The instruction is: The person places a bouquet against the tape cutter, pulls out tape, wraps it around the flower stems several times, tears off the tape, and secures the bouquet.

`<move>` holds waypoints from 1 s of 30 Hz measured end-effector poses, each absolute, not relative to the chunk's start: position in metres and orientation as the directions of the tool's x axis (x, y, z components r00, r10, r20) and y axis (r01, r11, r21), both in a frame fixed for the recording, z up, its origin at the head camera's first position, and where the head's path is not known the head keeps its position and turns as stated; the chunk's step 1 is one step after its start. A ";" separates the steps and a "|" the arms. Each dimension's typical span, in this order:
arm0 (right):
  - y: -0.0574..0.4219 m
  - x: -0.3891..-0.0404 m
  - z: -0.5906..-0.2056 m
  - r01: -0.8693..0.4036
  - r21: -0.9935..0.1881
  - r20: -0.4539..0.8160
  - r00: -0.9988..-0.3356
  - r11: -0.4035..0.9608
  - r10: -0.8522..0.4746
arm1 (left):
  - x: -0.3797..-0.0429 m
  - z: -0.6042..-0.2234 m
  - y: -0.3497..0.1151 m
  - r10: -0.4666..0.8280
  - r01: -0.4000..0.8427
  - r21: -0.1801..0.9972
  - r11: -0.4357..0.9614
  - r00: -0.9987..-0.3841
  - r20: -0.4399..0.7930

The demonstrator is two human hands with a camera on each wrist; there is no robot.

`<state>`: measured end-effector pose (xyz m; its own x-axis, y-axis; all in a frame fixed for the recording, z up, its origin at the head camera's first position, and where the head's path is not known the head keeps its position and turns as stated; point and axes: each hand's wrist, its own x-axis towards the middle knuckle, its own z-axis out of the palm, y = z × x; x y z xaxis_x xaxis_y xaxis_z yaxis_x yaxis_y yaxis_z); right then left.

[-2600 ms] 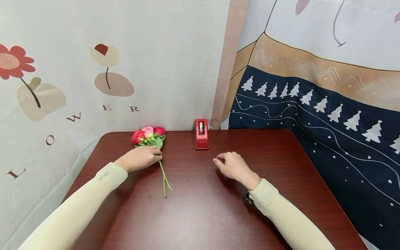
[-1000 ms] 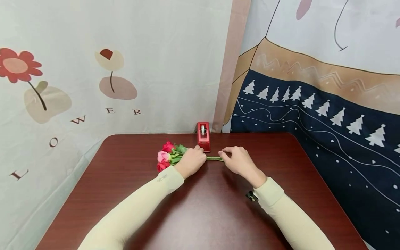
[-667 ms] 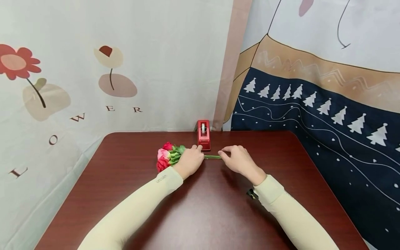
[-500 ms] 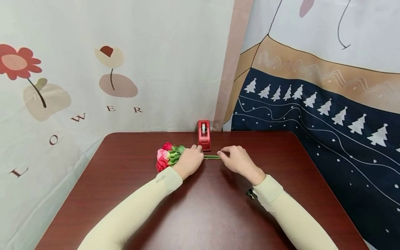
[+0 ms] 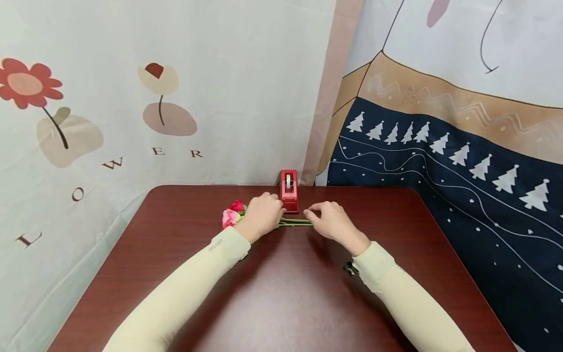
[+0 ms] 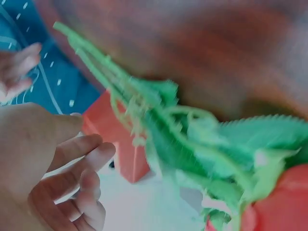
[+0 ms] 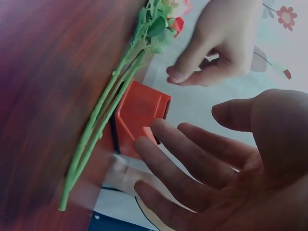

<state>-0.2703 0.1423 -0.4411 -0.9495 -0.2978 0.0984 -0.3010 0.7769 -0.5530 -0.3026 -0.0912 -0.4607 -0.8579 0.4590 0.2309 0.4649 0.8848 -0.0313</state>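
A bunch of red and pink artificial roses (image 5: 230, 218) lies across the table, blooms to the left and green stems (image 7: 96, 120) pointing right. Just above the leafy part hovers my left hand (image 5: 263, 215), its fingers loosely bent and apart from the stems in both wrist views; it hides some of the blooms in the head view. My right hand (image 5: 333, 221) is beside the stem ends, fingers spread and relaxed, with nothing in it. Right behind the stems stands a red tape dispenser (image 5: 289, 195) with a roll of tape in it.
The dark reddish-brown table (image 5: 281, 293) has a rounded far edge. Behind it hangs a pale curtain (image 5: 246, 98) with flower prints, and on the right a navy cloth (image 5: 396, 161) with white trees.
My left hand carried the roses rightward, turned them sideways in front of the tape dispenser, then let go and rose slightly. My right hand has stayed nearly in place.
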 end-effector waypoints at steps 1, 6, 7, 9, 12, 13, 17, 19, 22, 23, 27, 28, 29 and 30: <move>0.142 -0.273 -0.439 -0.303 -0.554 0.101 -0.949 0.776 -0.299 | -0.306 -0.457 -0.092 0.441 0.452 -0.007 0.892 -0.867 0.232; 0.133 -0.292 -0.434 -0.297 -0.565 0.105 -0.951 0.770 -0.290 | -0.320 -0.448 -0.095 0.392 0.418 0.101 0.903 -0.896 0.208; 0.130 -0.296 -0.433 -0.289 -0.568 0.098 -0.954 0.771 -0.285 | -0.322 -0.448 -0.095 0.392 0.418 0.113 0.901 -0.899 0.197; 0.124 -0.304 -0.432 -0.258 -0.587 0.070 -0.961 0.768 -0.269 | -0.326 -0.449 -0.094 0.396 0.419 0.126 0.899 -0.902 0.172; 0.114 -0.317 -0.430 -0.212 -0.608 0.035 -0.970 0.765 -0.241 | -0.331 -0.453 -0.092 0.396 0.417 0.135 0.899 -0.905 0.155; 0.111 -0.321 -0.430 -0.195 -0.611 0.022 -0.973 0.767 -0.230 | -0.332 -0.454 -0.091 0.396 0.417 0.138 0.899 -0.905 0.155; 0.101 -0.335 -0.433 -0.145 -0.581 -0.012 -0.982 0.801 -0.187 | -0.335 -0.459 -0.089 0.402 0.424 0.154 0.893 -0.902 0.156; 0.097 -0.340 -0.436 -0.121 -0.561 -0.038 -0.984 0.819 -0.172 | -0.335 -0.460 -0.089 0.407 0.428 0.157 0.890 -0.901 0.151; 0.091 -0.346 -0.440 -0.084 -0.539 -0.076 -0.986 0.838 -0.148 | -0.336 -0.460 -0.089 0.409 0.428 0.161 0.889 -0.902 0.141; 0.090 -0.348 -0.441 -0.075 -0.532 -0.084 -0.986 0.843 -0.141 | -0.336 -0.460 -0.088 0.408 0.427 0.165 0.889 -0.903 0.139; 0.086 -0.358 -0.444 -0.005 -0.560 -0.143 -0.984 0.829 -0.102 | -0.337 -0.459 -0.087 0.392 0.410 0.202 0.890 -0.912 0.124; 0.086 -0.360 -0.444 0.014 -0.576 -0.161 -0.982 0.817 -0.097 | -0.336 -0.459 -0.087 0.385 0.402 0.215 0.890 -0.915 0.120; 0.086 -0.363 -0.444 0.036 -0.596 -0.181 -0.979 0.802 -0.091 | -0.336 -0.458 -0.086 0.377 0.393 0.228 0.891 -0.919 0.115; 0.085 -0.365 -0.445 0.063 -0.621 -0.206 -0.975 0.781 -0.085 | -0.336 -0.458 -0.086 0.369 0.385 0.239 0.891 -0.923 0.113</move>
